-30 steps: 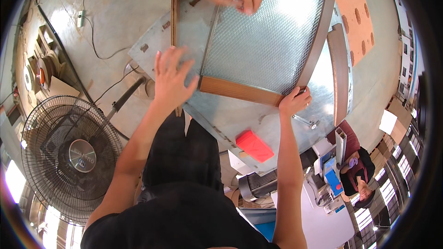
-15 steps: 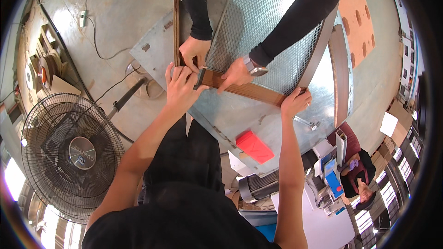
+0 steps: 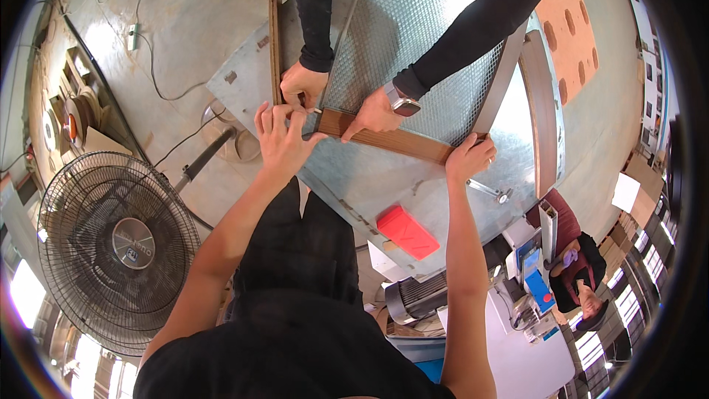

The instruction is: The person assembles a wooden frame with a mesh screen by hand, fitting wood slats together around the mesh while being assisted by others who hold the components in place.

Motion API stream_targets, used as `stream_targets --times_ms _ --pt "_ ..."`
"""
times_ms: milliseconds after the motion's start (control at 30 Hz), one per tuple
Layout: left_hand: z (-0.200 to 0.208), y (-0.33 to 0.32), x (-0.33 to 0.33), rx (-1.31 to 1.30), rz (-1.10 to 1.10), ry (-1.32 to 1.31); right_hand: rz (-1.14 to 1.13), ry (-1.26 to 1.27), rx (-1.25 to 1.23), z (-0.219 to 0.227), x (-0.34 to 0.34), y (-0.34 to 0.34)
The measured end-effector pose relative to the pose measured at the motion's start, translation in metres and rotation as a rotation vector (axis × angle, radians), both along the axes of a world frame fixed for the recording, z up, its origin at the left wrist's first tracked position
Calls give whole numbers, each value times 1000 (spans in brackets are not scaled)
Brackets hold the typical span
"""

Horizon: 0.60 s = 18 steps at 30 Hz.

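Observation:
A brown wood-grain frame rail [image 3: 391,137] runs along the near edge of a panel with a silvery mesh-patterned surface [image 3: 421,44]. At its left end is my left hand [image 3: 281,140], fingers spread, with the thumb close to the rail's corner. My right hand [image 3: 467,160] is closed around the frame's near right corner. Across from me, a co-worker's hand [image 3: 304,83] pinches a small piece by the left corner, mostly hidden by fingers. The co-worker's other hand [image 3: 375,112], wearing a watch, presses on the rail. A long brown upright strip [image 3: 275,29] stands left of the panel.
The panel lies on a grey metal-topped table [image 3: 354,185] with a red box [image 3: 408,232] near its front edge. To the left stands a large floor fan [image 3: 118,251]; a cable crosses the floor. Curved brown strip [image 3: 543,114] lies right. Another person [image 3: 580,281] sits at lower right.
My left hand has drawn slightly left and its fingers have spread from the dark piece at the rail's end. The co-worker's hands shifted slightly left. My right hand keeps its hold.

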<state>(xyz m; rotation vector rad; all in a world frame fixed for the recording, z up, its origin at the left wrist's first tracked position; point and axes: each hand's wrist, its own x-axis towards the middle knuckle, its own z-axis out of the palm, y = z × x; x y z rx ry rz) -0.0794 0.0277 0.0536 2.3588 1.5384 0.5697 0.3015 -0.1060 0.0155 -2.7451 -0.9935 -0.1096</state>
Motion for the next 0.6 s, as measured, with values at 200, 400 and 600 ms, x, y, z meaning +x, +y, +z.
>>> stream_targets --times_ms 200,400,600 --pt "-2 -1 0 -3 25 12 5 -20 -9 -2 2 -1" --pt "0 -1 1 -7 37 26 -15 -2 -10 -2 0 0" --pt "-1 -2 1 -6 54 37 -18 -5 -4 -2 0 0"
